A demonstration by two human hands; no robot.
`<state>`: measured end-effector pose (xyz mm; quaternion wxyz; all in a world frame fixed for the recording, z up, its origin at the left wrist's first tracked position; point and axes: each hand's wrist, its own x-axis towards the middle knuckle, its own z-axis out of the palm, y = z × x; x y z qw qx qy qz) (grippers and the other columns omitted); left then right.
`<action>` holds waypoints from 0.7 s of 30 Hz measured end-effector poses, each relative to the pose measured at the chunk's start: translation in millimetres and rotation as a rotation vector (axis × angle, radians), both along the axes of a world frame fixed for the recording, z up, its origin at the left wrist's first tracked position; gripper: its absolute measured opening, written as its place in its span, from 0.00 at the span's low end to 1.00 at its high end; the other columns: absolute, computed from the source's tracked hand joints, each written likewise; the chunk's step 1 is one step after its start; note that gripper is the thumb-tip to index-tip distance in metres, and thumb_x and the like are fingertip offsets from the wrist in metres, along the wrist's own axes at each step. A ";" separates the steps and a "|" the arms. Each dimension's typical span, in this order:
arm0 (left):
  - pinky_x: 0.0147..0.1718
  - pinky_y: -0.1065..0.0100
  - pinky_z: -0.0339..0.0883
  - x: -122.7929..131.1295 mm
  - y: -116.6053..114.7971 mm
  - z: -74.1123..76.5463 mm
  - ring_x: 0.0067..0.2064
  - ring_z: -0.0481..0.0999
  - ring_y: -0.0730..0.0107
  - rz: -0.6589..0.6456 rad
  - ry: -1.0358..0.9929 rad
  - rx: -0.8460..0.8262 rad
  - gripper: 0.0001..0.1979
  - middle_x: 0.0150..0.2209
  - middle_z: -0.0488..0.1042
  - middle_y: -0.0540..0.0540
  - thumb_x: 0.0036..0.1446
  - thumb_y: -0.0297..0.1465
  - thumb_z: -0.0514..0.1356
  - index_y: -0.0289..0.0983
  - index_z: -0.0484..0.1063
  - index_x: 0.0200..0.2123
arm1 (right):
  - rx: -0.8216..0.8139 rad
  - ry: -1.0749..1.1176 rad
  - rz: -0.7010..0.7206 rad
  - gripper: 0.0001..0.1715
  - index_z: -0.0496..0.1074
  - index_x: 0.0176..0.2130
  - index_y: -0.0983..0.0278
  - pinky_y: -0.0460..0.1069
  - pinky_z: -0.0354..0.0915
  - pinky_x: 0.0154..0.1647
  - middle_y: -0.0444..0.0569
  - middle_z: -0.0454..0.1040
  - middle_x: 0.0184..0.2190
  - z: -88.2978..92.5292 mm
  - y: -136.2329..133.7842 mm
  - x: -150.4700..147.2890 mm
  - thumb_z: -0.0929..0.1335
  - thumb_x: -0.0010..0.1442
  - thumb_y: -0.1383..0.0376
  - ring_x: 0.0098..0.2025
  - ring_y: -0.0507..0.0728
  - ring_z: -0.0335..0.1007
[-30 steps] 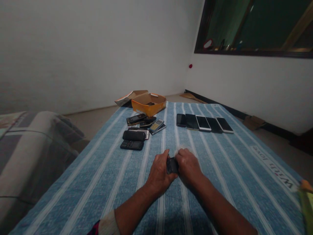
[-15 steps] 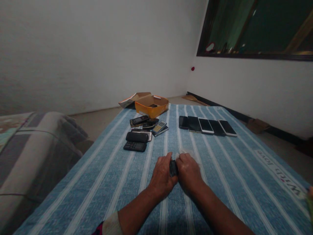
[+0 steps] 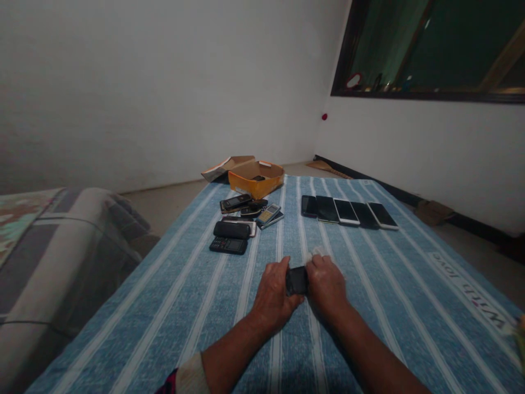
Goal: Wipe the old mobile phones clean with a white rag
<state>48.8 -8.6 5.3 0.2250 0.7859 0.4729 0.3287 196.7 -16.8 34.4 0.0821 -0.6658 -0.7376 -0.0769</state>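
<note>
A small dark phone [image 3: 297, 280] lies between my two hands above the striped blue cloth. My left hand [image 3: 274, 290] grips its left side, thumb below and fingers above. My right hand [image 3: 328, 284] is closed at the phone's right edge, with a crumpled whitish cloth or tissue [image 3: 318, 252] bunched in its fingers. Up and to the left, a black keypad phone [image 3: 228, 245] and a black case-like object [image 3: 232, 230] lie beside a pile of older phones [image 3: 235, 202]. Several flat smartphones [image 3: 346, 212] lie in a row at the right.
An open orange box [image 3: 256, 186] with its lid [image 3: 223, 167] beside it stands at the far end of the striped cloth [image 3: 197, 284]. A draped, striped grey cover [image 3: 82, 246] rises at the left. Walls stand behind.
My right hand has moved slightly right with the whitish cloth, and more of the dark phone's face now shows. My left hand keeps its grip. The view has shifted a little.
</note>
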 end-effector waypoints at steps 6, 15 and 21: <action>0.51 0.50 0.67 -0.6 2.4 -6.2 0.48 0.69 0.52 -0.039 -0.006 0.092 0.32 0.46 0.71 0.38 0.47 0.26 0.62 0.30 0.60 0.57 | 0.016 0.085 0.270 0.09 0.75 0.43 0.65 0.51 0.58 0.40 0.51 0.73 0.37 -5.4 -2.5 -17.0 0.66 0.64 0.72 0.41 0.58 0.65; 0.50 0.50 0.68 1.9 -0.2 -1.2 0.49 0.69 0.52 0.018 0.013 0.017 0.37 0.46 0.70 0.41 0.43 0.25 0.65 0.34 0.60 0.58 | -0.031 0.017 0.081 0.08 0.76 0.36 0.65 0.52 0.57 0.37 0.52 0.74 0.36 -1.1 3.0 1.5 0.67 0.62 0.73 0.41 0.60 0.66; 0.49 0.49 0.68 1.7 -0.8 -2.0 0.49 0.68 0.51 0.017 0.029 0.032 0.37 0.46 0.70 0.42 0.43 0.23 0.65 0.36 0.60 0.58 | 0.000 0.011 -0.010 0.10 0.76 0.34 0.65 0.52 0.57 0.37 0.53 0.74 0.36 -1.5 1.8 6.4 0.66 0.61 0.75 0.40 0.60 0.65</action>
